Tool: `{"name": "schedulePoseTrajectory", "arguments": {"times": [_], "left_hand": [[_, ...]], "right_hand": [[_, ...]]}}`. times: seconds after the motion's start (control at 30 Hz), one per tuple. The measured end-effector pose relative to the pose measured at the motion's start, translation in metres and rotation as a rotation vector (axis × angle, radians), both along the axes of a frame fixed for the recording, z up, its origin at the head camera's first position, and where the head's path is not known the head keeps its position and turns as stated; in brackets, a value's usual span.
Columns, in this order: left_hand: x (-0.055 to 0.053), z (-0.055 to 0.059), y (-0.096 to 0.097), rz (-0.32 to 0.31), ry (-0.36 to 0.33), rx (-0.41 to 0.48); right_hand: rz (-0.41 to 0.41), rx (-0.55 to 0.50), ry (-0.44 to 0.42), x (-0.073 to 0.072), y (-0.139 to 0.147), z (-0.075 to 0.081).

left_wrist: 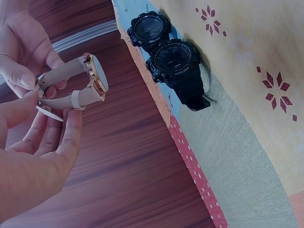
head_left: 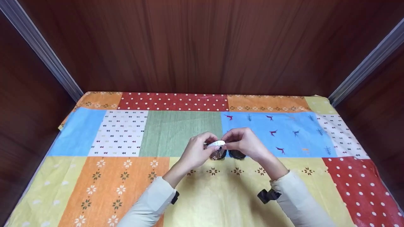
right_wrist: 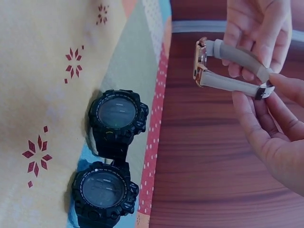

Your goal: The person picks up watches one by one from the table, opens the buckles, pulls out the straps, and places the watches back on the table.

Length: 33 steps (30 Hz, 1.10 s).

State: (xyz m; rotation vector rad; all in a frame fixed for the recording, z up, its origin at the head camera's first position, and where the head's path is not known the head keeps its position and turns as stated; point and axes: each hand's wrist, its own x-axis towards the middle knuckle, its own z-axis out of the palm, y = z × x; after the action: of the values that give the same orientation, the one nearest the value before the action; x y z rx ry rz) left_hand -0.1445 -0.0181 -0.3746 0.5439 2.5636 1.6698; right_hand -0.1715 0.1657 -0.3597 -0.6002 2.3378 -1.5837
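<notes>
Both forearms come in from the bottom, elbows cut off by the frame, hands meeting over the patchwork cloth (head_left: 186, 129). Left hand (head_left: 197, 150) pinches one side of the white-strapped watch (head_left: 216, 143), right hand (head_left: 247, 144) pinches near the strap's dark buckle (right_wrist: 261, 92); thumbs and fingers clamped on it, strap looped, watch held up off the cloth. Two black watches (right_wrist: 116, 114) (right_wrist: 102, 190) lie just beside each other below; the head view mostly blocks one. Right wrist view shows the white-strapped watch's dial edge-on, unreadable, and fingers hide the strap tips
</notes>
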Motion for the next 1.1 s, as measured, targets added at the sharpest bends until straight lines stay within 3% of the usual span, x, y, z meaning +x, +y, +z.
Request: {"name": "schedulePoseTrajectory", "arguments": {"times": [0.4, 0.93, 1.1], "left_hand": [[-0.001, 0.000, 0.002, 0.038, 0.050, -0.038], [-0.001, -0.001, 0.005, 0.038, 0.079, -0.052], [0.000, -0.002, 0.005, 0.030, 0.072, -0.031]], "right_hand": [[-0.012, 0.037, 0.008, -0.003, -0.001, 0.000], [-0.022, 0.032, 0.044, 0.001, -0.001, 0.000], [-0.020, 0.029, 0.024, 0.012, -0.006, 0.017]]}}
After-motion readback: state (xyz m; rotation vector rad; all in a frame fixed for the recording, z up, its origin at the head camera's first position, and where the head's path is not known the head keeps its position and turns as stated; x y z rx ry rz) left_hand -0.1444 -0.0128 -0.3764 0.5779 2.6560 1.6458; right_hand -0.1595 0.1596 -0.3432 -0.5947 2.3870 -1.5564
